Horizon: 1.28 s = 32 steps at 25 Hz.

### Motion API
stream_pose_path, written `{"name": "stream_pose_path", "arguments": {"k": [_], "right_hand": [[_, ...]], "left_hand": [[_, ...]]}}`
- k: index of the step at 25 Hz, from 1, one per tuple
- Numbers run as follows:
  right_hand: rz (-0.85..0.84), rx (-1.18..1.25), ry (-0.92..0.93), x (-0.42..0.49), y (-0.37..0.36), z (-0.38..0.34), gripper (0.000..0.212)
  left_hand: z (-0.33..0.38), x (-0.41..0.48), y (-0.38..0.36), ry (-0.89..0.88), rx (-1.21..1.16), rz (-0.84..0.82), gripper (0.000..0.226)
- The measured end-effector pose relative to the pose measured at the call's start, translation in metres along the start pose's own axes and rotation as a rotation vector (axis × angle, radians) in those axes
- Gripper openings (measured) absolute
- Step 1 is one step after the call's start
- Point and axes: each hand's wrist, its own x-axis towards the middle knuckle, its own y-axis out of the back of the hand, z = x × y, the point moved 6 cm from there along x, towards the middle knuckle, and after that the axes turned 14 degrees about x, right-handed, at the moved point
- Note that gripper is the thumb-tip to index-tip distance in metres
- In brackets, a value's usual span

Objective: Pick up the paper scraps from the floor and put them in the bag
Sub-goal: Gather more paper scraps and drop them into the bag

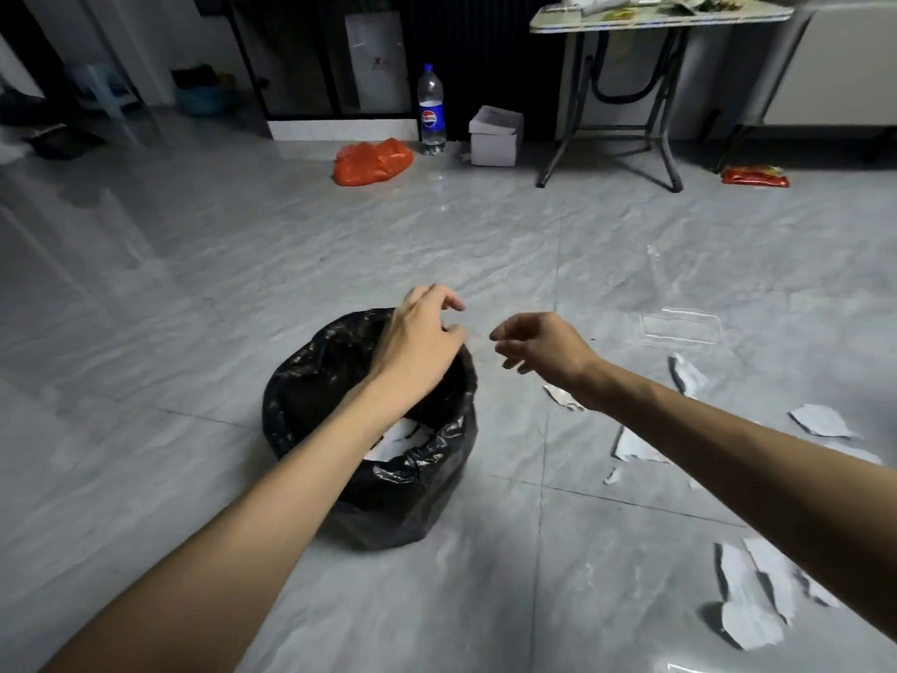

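A black plastic bag (pixel 310 381) stands open on the grey tiled floor, with white paper scraps (pixel 395 442) inside it. My left hand (pixel 420 340) reaches over the bag's far rim, fingers spread and empty. Just right of the bag, my right hand (pixel 539 342) hovers with loosely curled fingers, and nothing shows in it. White torn scraps lie on the floor to the right: one (pixel 820 420) by my right forearm, one (pixel 687 374) further back, and a larger cluster (pixel 752 599) at the lower right.
A clear plastic lid (pixel 679 327) lies flat behind the scraps. At the back stand a Pepsi bottle (pixel 432 111), an orange bag (pixel 373 161), a white box (pixel 495 137), a folding table (pixel 631 89) and a red wrapper (pixel 755 176).
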Motion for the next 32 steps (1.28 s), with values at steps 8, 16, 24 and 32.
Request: {"name": "stream_pose_path", "arguments": {"k": [8,16,24,32], "right_hand": [[0.007,-0.671,-0.521,-0.098,0.181,0.165,0.031],[0.037,-0.849,-0.454,-0.173,0.179,0.247,0.023],[0.458,-0.650,-0.418,-0.195,0.234,0.246,0.015],[0.454,-0.521,-0.347,-0.210,0.215,0.261,0.020]], "left_hand": [[0.112,-0.009,-0.140,-0.281,-0.028,-0.460,0.032],[0.130,-0.045,-0.256,-0.457,0.181,-0.755,0.050],[0.116,-0.069,-0.322,-0.415,0.243,-0.725,0.031],[0.133,-0.057,-0.323,-0.401,0.150,-0.529,0.014]]}}
